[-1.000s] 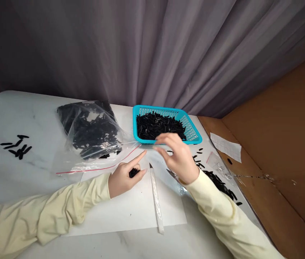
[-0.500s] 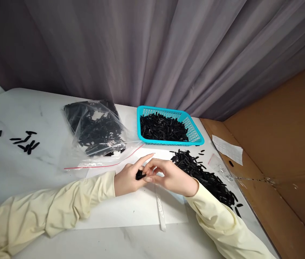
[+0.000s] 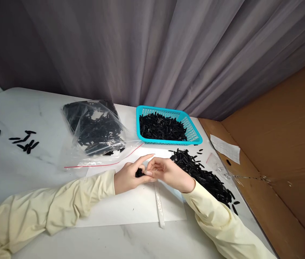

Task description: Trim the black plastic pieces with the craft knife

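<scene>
A small bundle of black plastic pieces (image 3: pixel 139 172) is being pinched in the left hand (image 3: pixel 129 176), fingers curled around it and the index finger stretched out straight. The right hand (image 3: pixel 165 171) is being pressed in against the left, its fingertips (image 3: pixel 148 173) touching the bundle; whether any piece is actually being gripped by that hand cannot be told from here. Both hands are being held just above the white sheet (image 3: pixel 130 208) lying near the front edge of the table (image 3: pixel 12 169). A slim white-handled knife (image 3: pixel 159 205) is being left flat on the sheet, its tip hidden under the right hand. A loose heap of black pieces (image 3: pixel 206 178) is being kept just beside the right wrist, toward the right edge. At the back edge a turquoise basket (image 3: pixel 195 133) is being filled with more pieces, and a clear zip bag (image 3: pixel 95 133) of them is lying left of it. A few stray pieces (image 3: pixel 24 141) are scattered toward the left edge.
</scene>
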Demonstrator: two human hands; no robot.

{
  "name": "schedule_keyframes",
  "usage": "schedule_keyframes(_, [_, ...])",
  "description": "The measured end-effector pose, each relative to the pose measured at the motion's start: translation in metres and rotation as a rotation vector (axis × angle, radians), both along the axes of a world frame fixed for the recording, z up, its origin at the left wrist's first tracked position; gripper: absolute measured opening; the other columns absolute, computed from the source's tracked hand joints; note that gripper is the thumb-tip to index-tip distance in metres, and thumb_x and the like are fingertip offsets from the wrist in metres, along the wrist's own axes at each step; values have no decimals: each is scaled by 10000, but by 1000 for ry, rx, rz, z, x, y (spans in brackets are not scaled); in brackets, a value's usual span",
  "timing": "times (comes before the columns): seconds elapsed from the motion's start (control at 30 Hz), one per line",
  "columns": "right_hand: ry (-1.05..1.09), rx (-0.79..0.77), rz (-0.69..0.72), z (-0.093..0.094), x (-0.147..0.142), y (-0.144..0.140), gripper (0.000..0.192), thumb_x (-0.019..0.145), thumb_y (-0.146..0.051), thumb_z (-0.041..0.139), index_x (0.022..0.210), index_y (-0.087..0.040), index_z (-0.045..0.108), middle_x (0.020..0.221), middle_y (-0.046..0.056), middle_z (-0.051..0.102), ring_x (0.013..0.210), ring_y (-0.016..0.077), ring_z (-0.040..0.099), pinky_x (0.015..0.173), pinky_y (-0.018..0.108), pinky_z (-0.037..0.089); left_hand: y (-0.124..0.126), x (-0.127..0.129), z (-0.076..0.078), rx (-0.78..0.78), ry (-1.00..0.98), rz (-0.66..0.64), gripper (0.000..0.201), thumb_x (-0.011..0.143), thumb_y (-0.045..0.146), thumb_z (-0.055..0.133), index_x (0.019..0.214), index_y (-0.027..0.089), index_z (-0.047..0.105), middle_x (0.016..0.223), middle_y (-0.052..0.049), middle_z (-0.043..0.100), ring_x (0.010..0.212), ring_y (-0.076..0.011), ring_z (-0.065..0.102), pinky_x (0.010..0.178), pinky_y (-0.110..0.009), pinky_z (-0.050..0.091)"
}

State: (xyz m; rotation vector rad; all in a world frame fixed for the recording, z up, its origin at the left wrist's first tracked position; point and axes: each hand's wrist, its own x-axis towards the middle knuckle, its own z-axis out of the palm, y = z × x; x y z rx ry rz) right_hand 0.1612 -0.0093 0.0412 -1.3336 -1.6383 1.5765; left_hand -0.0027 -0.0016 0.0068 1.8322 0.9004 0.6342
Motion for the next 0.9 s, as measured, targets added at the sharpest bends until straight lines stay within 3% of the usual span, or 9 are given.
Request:
schedule_keyframes(0.23, [78, -98, -4, 0, 0, 0, 251, 615, -317, 719, 653, -138, 548, 686, 23, 593, 639, 128, 562, 644, 279, 449, 0, -1, -5, -36, -17, -77, 649, 745, 287, 621, 1330, 245, 343, 795, 39, 672, 766, -138, 610, 791, -243, 420])
schedule_keyframes(0.33, [99, -71, -38, 1, 3, -1, 231, 606, -282, 726, 644, -142, 546, 671, 18, 595, 642, 134, 574, 627, 275, 460, 1, -1, -4, -36, 5, -66, 673, 737, 298, 630, 1338, 248, 330, 722, 58, 647, 695, -125, 585, 725, -224, 424])
schedule_keyframes(0.47, [10, 93, -85, 6, 11, -3, 151, 644, -233, 692, 663, -156, 564, 650, 2, 592, 618, 127, 576, 611, 263, 468, 3, 0, -2, 25, 37, 17, 563, 734, 307, 634, 1255, 194, 455, 579, 79, 554, 540, -92, 482, 589, -187, 400])
schedule_keyframes(0.6, [-160, 299, -71, 12, 17, -8, 42, 693, -160, 633, 691, -166, 592, 671, 13, 635, 646, 133, 596, 633, 255, 480, 3, 1, -4, 113, -18, 8, 219, 792, 278, 566, 934, 141, 661, 634, 13, 626, 532, -88, 501, 543, -181, 402])
schedule_keyframes(0.77, [-263, 451, -67, 13, 17, -17, 73, 739, -113, 569, 710, -180, 572, 683, 5, 646, 651, 125, 613, 622, 234, 498, 1, 1, -8, 274, -129, -42, 195, 824, 217, 520, 878, 133, 688, 744, -50, 702, 581, -114, 584, 571, -195, 452])
schedule_keyframes(0.9, [-408, 547, -24, 10, 27, -24, 140, 789, -95, 513, 890, -189, 537, 742, 1, 671, 673, 121, 636, 627, 221, 505, 1, 0, -7, 246, -133, -22, 184, 820, 208, 527, 845, 136, 695, 742, -46, 708, 604, -125, 608, 602, -203, 473])
